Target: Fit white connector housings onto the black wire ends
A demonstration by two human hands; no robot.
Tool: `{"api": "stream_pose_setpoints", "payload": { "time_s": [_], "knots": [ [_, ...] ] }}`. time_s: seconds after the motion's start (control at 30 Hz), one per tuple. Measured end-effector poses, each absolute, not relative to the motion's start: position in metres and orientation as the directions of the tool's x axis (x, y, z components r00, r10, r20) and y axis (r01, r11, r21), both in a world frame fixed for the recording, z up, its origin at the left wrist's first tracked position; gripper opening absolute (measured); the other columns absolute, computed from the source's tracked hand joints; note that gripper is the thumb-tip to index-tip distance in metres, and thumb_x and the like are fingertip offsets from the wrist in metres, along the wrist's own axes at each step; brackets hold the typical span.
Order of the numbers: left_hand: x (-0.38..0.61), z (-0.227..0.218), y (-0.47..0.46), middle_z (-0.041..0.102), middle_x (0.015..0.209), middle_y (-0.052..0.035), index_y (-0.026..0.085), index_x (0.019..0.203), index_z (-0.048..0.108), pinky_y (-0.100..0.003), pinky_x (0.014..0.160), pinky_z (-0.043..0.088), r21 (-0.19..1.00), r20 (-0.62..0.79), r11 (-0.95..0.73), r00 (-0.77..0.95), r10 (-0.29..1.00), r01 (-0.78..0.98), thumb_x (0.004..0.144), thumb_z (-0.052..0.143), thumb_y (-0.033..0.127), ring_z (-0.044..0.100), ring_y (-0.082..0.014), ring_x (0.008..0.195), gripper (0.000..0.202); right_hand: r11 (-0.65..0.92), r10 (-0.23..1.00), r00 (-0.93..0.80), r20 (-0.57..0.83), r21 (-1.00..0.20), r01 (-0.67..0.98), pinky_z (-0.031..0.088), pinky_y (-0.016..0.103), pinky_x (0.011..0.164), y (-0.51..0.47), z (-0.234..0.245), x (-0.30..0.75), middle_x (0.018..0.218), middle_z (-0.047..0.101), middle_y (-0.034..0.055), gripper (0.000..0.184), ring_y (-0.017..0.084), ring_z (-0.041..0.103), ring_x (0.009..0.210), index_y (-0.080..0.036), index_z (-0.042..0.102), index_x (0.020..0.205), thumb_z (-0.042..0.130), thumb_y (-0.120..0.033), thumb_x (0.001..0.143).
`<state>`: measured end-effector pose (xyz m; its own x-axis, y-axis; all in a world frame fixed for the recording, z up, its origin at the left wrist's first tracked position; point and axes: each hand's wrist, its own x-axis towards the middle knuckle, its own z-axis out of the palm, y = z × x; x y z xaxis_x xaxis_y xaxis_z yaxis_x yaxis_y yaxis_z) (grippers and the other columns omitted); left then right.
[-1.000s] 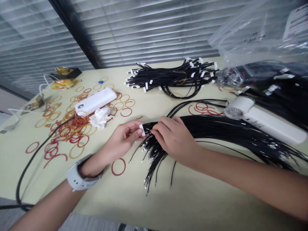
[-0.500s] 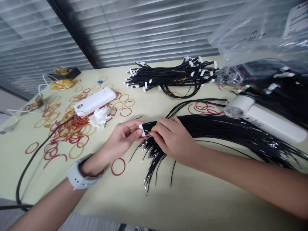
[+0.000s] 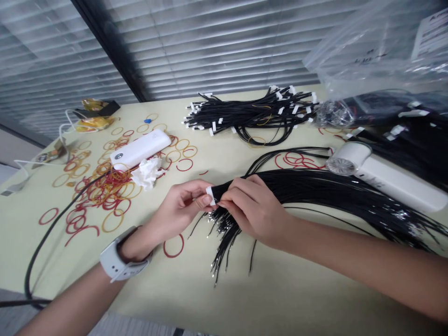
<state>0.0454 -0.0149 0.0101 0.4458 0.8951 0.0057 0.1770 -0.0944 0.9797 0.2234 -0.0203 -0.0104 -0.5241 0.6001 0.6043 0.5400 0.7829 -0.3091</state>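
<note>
A small white connector (image 3: 211, 195) with black wires running from it is pinched between the thumb and fingers of my left hand (image 3: 185, 203). Close beside it, the thumb and forefinger of my right hand (image 3: 254, 205) are closed on a thin black wire at the connector's wired side; most of that wire is hidden by the fingers. Under and behind my right hand lies a thick bundle of black wires (image 3: 325, 189), curving off to the right. Its loose near ends (image 3: 222, 252), tipped with shiny metal terminals, fan out over the table below my hands.
A finished-looking pile of black cables with white connectors (image 3: 241, 112) lies at the back. Red and yellow rubber bands (image 3: 112, 186), a white power bank (image 3: 142, 148) and crumpled tissue (image 3: 147, 172) are on the left. A white handheld fan (image 3: 395, 175) and plastic bags (image 3: 371, 51) occupy the right.
The whole view has shifted slightly, so everything sits a little lower and farther right. Both hands keep their hold at the connector, with only small finger movement.
</note>
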Motion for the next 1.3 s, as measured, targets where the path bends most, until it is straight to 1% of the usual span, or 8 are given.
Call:
{"api": "stream_pose_setpoints", "payload": {
  "time_s": [0.17, 0.3, 0.37, 0.63, 0.77, 0.9, 1.2, 1.3],
  "knots": [
    [0.0433, 0.0107, -0.0147, 0.058, 0.067, 0.0004, 0.012, 0.086, 0.055, -0.013, 0.058, 0.048, 0.975, 0.006, -0.104, 0.443, 0.897, 0.198, 0.082, 0.053, 0.016, 0.056, -0.0065, 0.062, 0.006, 0.767, 0.626, -0.478, 0.616, -0.374, 0.521, 0.032, 0.027, 0.063, -0.0204, -0.0111, 0.2242, 0.070, 0.049, 0.0037, 0.021, 0.011, 0.043, 0.066, -0.012, 0.055, 0.076, 0.038, -0.018, 0.087],
    [0.0426, 0.0115, -0.0141, 0.059, 0.070, -0.0011, 0.011, 0.086, 0.055, -0.014, 0.059, 0.049, 0.974, -0.026, -0.074, 0.428, 0.904, 0.214, 0.081, 0.054, 0.019, 0.057, -0.0080, 0.065, 0.009, 0.758, 0.640, -0.425, 0.640, -0.434, 0.488, 0.035, 0.025, 0.065, -0.0184, -0.0124, 0.2250, 0.071, 0.050, 0.0032, 0.017, 0.011, 0.044, 0.069, -0.013, 0.055, 0.079, 0.040, -0.018, 0.086],
    [0.0424, 0.0120, -0.0140, 0.059, 0.070, -0.0009, 0.011, 0.087, 0.055, -0.014, 0.059, 0.049, 0.975, -0.040, -0.059, 0.430, 0.902, 0.215, 0.082, 0.054, 0.019, 0.057, -0.0077, 0.065, 0.009, 0.757, 0.643, -0.426, 0.637, -0.442, 0.482, 0.036, 0.025, 0.065, -0.0180, -0.0123, 0.2253, 0.072, 0.050, 0.0034, 0.017, 0.011, 0.044, 0.069, -0.013, 0.055, 0.079, 0.040, -0.017, 0.086],
    [0.0418, 0.0125, -0.0128, 0.058, 0.071, -0.0001, 0.011, 0.086, 0.055, -0.011, 0.060, 0.048, 0.981, -0.072, -0.024, 0.476, 0.877, 0.192, 0.083, 0.051, 0.017, 0.057, -0.0060, 0.065, 0.007, 0.784, 0.613, -0.533, 0.584, -0.364, 0.502, 0.035, 0.026, 0.063, -0.0172, -0.0103, 0.2264, 0.072, 0.050, 0.0063, 0.024, 0.013, 0.043, 0.068, -0.010, 0.056, 0.077, 0.035, -0.015, 0.087],
    [0.0409, 0.0120, -0.0120, 0.058, 0.070, -0.0003, 0.011, 0.087, 0.054, -0.013, 0.059, 0.047, 0.979, -0.071, -0.034, 0.488, 0.870, 0.202, 0.084, 0.051, 0.017, 0.056, -0.0065, 0.064, 0.007, 0.806, 0.586, -0.544, 0.600, -0.357, 0.473, 0.035, 0.026, 0.064, -0.0158, -0.0125, 0.2271, 0.072, 0.049, 0.0062, 0.022, 0.012, 0.043, 0.069, -0.010, 0.056, 0.077, 0.036, -0.011, 0.085],
    [0.0399, 0.0124, -0.0116, 0.057, 0.070, -0.0005, 0.011, 0.087, 0.054, -0.013, 0.060, 0.047, 0.969, -0.085, -0.048, 0.507, 0.858, 0.242, 0.085, 0.049, 0.016, 0.055, -0.0065, 0.064, 0.008, 0.805, 0.589, -0.549, 0.594, -0.369, 0.465, 0.034, 0.025, 0.063, -0.0151, -0.0141, 0.2274, 0.072, 0.048, 0.0056, 0.021, 0.012, 0.042, 0.067, -0.011, 0.055, 0.077, 0.035, -0.008, 0.083],
    [0.0386, 0.0086, -0.0122, 0.056, 0.073, -0.0001, 0.012, 0.090, 0.056, -0.012, 0.061, 0.046, 0.959, -0.036, -0.123, 0.540, 0.841, 0.257, 0.085, 0.048, 0.015, 0.054, -0.0056, 0.066, 0.010, 0.798, 0.598, -0.599, 0.533, -0.323, 0.509, 0.032, 0.026, 0.062, -0.0163, -0.0156, 0.2257, 0.074, 0.045, 0.0052, 0.018, 0.012, 0.038, 0.066, -0.011, 0.053, 0.076, 0.036, -0.005, 0.079],
    [0.0395, 0.0070, -0.0125, 0.056, 0.073, 0.0002, 0.012, 0.089, 0.055, -0.012, 0.061, 0.044, 0.947, -0.019, -0.161, 0.547, 0.837, 0.278, 0.086, 0.047, 0.014, 0.052, -0.0050, 0.066, 0.009, 0.797, 0.587, -0.614, 0.528, -0.244, 0.552, 0.030, 0.027, 0.060, -0.0181, -0.0153, 0.2245, 0.073, 0.044, 0.0056, 0.020, 0.013, 0.035, 0.065, -0.011, 0.052, 0.073, 0.035, -0.004, 0.078]
  ]
}}
